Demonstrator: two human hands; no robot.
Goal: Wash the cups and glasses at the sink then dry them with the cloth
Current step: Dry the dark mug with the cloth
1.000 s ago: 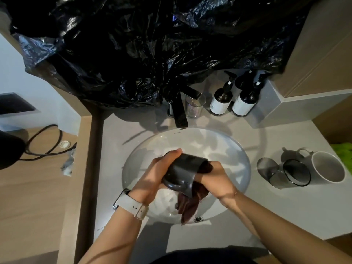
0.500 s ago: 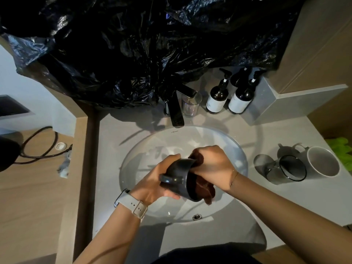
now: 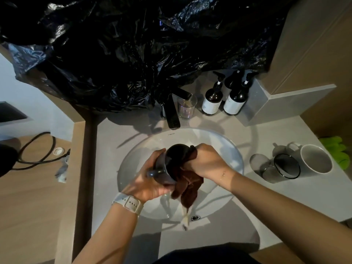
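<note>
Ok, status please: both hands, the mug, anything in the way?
Left hand grips black mug over sink. Right hand rubs brown cloth on it. Nothing in the way.

Tight behind the basin, bare counter in front

Black plastic sheet point(image 3: 118, 54) overhangs the faucet point(image 3: 172, 113), a glass point(image 3: 185, 108) and pump bottles point(image 3: 222, 98); white mug point(image 3: 315, 159) and glass mug point(image 3: 282, 167) crowd the right counter point(image 3: 266, 197).

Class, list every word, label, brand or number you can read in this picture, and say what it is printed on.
Nothing can be read.
Left pump bottle: white label, print too blurred.
Right pump bottle: white label, print too blurred.
Sink: small dark mark on the rim below the tap, too small to read.
</note>
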